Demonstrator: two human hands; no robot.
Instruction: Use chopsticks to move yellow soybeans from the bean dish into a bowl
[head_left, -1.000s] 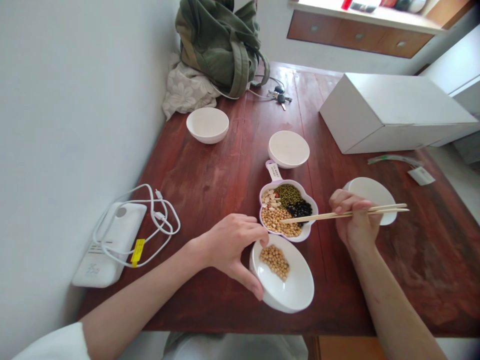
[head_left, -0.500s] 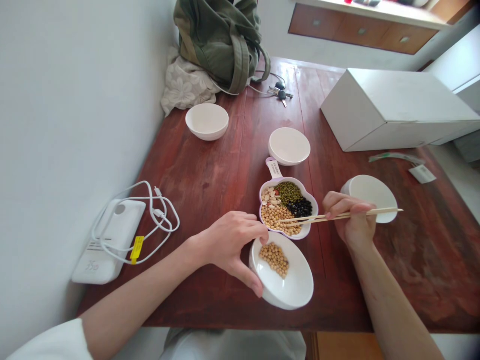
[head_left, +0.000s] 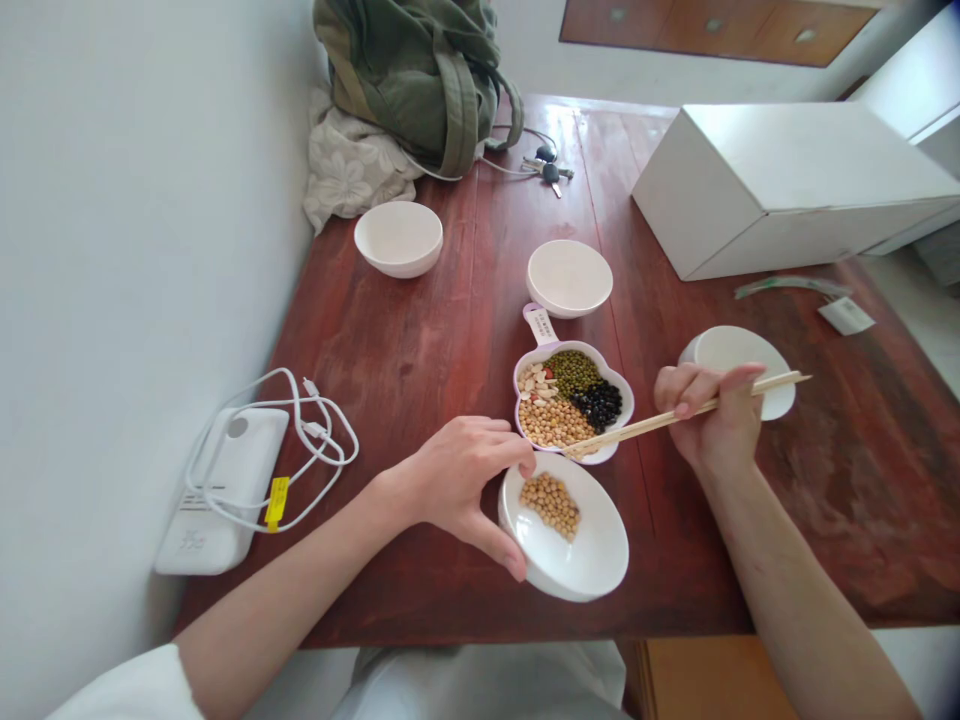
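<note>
My left hand point(head_left: 480, 490) grips the left rim of a white bowl point(head_left: 592, 565), thumb and fingers around its side. A small heap of soybeans point(head_left: 551, 505) lies in that bowl. My right hand point(head_left: 712, 415) holds a pair of wooden chopsticks point(head_left: 645, 425) closed together, their tips over the near rim of a flower-shaped dish point(head_left: 626, 380). Whether a bean is between the tips I cannot make out. In the dish are soybeans point(head_left: 547, 423), green mung beans point(head_left: 574, 372), black beans point(head_left: 598, 405) and pale peanut pieces point(head_left: 536, 382). The dish sits just beyond the bowl.
Other white bowls stand at the far left point(head_left: 397, 238), behind the dish point(head_left: 570, 278) and beside my right hand point(head_left: 780, 395). A power bank point(head_left: 214, 530) with a white cable lies left. Farther back are a green bag point(head_left: 405, 80), keys point(head_left: 550, 170) and a white box point(head_left: 810, 160).
My right hand has drawn the chopstick tips from the soybeans toward the near rim, and the tips have come together. My left hand stays on the bowl. The camera view has shifted slightly.
</note>
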